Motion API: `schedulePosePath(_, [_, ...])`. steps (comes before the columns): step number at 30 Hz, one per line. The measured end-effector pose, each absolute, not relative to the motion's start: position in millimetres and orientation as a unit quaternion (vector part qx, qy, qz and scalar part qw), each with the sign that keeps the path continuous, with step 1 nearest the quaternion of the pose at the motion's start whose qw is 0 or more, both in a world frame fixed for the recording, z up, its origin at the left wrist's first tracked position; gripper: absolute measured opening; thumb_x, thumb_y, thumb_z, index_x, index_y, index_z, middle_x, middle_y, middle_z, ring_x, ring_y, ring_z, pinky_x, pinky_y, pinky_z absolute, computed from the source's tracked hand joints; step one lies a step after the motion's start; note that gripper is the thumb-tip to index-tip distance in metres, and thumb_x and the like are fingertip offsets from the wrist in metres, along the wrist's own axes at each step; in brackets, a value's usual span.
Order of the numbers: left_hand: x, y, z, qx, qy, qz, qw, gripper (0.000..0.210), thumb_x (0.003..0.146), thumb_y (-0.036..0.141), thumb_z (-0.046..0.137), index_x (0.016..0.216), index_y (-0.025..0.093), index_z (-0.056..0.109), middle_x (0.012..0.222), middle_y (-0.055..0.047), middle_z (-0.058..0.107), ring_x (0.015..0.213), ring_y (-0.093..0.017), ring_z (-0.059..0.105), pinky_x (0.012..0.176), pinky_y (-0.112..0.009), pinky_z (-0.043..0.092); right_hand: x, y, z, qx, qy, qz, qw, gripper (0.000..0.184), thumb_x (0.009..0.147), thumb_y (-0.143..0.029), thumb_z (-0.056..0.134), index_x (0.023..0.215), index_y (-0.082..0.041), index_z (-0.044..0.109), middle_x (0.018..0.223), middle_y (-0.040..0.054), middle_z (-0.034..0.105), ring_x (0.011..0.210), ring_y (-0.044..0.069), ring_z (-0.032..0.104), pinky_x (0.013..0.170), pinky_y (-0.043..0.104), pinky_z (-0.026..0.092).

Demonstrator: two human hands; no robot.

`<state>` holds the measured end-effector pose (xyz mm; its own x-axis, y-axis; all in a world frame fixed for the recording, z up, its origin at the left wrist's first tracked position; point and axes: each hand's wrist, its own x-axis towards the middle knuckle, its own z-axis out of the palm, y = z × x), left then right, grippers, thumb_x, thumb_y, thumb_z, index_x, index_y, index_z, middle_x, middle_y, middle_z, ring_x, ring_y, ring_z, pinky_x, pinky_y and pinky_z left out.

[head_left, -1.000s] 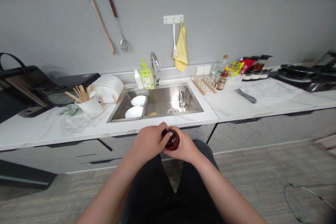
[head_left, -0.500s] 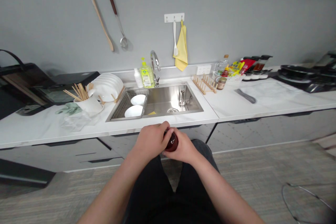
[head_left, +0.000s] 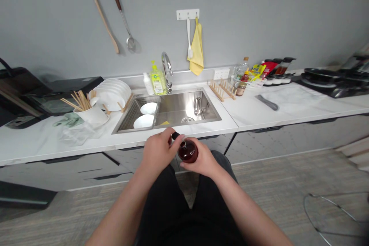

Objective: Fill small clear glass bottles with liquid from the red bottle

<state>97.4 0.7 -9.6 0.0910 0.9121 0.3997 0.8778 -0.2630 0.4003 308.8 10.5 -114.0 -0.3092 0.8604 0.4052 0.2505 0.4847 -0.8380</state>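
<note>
In front of the sink, my right hand (head_left: 201, 158) is wrapped round a dark red-brown glass bottle (head_left: 188, 153). The bottle's narrow mouth is uncovered and points up toward me. My left hand (head_left: 161, 147) pinches a small black bottle cap (head_left: 175, 135) between thumb and fingers, just left of the bottle mouth and apart from it. The lower part of the bottle is hidden by my right hand's fingers.
Behind my hands lies the steel sink (head_left: 187, 102) with two white bowls (head_left: 144, 121) in a rack. A dish soap bottle (head_left: 158, 80) stands by the faucet (head_left: 167, 69). Left are white plates (head_left: 112, 94) and a chopstick holder (head_left: 91, 117); right, a wooden rack (head_left: 221, 90) and jar (head_left: 240, 89).
The black cap has come off the bottle in my left hand, which has shifted left. The bottle mouth now shows. My view has turned slightly.
</note>
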Motion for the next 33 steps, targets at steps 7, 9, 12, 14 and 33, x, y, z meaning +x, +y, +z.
schedulePosePath(7, [43, 86, -57, 0.666, 0.582, 0.449, 0.127, 0.037, 0.103, 0.055, 0.064, 0.088, 0.022, 0.072, 0.064, 0.001, 0.059, 0.065, -0.019, 0.053, 0.066, -0.032, 0.038, 332, 27, -119, -0.394, -0.68, 0.363, 0.5, 0.084, 0.069, -0.04, 0.105, 0.142, -0.03, 0.066, 0.139, 0.0103, 0.08, 0.13, 0.038, 0.079, 0.118, 0.056, 0.061])
schedulePosePath(9, [31, 111, -76, 0.643, 0.583, 0.475, 0.144, 0.035, 0.102, 0.052, 0.063, 0.089, 0.021, 0.072, 0.068, 0.001, 0.06, 0.068, -0.019, 0.053, 0.069, -0.031, 0.04, 345, 40, -121, -0.411, -0.659, 0.347, 0.526, 0.086, 0.068, -0.044, 0.106, 0.142, -0.03, 0.065, 0.138, 0.0107, 0.079, 0.129, 0.038, 0.078, 0.119, 0.057, 0.06])
schedulePosePath(12, [18, 139, -102, 0.618, 0.583, 0.503, 0.159, 0.034, 0.101, 0.053, 0.063, 0.093, 0.021, 0.074, 0.071, 0.0, 0.061, 0.071, -0.019, 0.053, 0.072, -0.031, 0.043, 378, 68, -118, -0.44, -0.628, 0.297, 0.569, 0.089, 0.068, -0.053, 0.106, 0.142, -0.029, 0.064, 0.138, 0.0109, 0.078, 0.131, 0.038, 0.076, 0.123, 0.058, 0.058])
schedulePosePath(14, [13, 153, -117, 0.607, 0.583, 0.509, 0.18, 0.038, 0.102, 0.056, 0.062, 0.096, 0.02, 0.075, 0.071, 0.001, 0.059, 0.072, -0.019, 0.052, 0.072, -0.031, 0.043, 407, 92, -114, -0.464, -0.612, 0.256, 0.586, 0.091, 0.068, -0.058, 0.106, 0.143, -0.028, 0.064, 0.141, 0.0121, 0.076, 0.132, 0.038, 0.075, 0.124, 0.058, 0.057])
schedulePosePath(33, [3, 172, -137, 0.597, 0.585, 0.487, 0.252, 0.04, 0.104, 0.058, 0.062, 0.097, 0.021, 0.074, 0.072, 0.001, 0.056, 0.071, -0.02, 0.052, 0.071, -0.032, 0.043, 551, 301, -152, -0.607, -0.482, 0.126, 0.619, 0.098, 0.056, -0.054, 0.105, 0.14, -0.025, 0.065, 0.134, 0.0134, 0.078, 0.118, 0.035, 0.076, 0.111, 0.063, 0.063])
